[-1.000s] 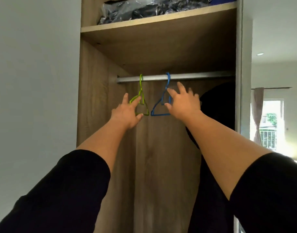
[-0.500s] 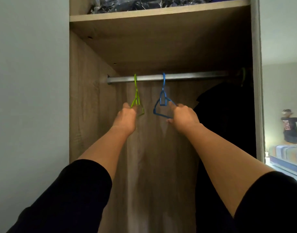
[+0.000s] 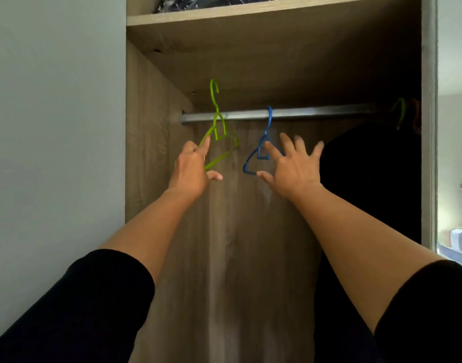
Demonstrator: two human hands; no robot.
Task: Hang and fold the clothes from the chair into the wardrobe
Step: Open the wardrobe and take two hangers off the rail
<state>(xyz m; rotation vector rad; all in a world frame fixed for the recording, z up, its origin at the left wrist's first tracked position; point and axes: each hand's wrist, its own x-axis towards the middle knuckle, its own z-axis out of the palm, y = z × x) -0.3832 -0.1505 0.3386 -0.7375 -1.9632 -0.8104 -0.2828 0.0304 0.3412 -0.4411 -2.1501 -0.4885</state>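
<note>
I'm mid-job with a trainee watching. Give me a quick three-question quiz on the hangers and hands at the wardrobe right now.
1. True or false: the green hanger has its hook on the rail.
2. Which of the two hands grips a hanger?
A. left hand
B. right hand
C. both
3. Fill in: the hanger hooked on the rail beside the spread right hand is ____.

Key
1. False: its hook is lifted above the rail.
2. A: the left hand grips the green hanger; the right hand's fingers are spread at the blue hanger, not curled round it.
3. blue
</note>
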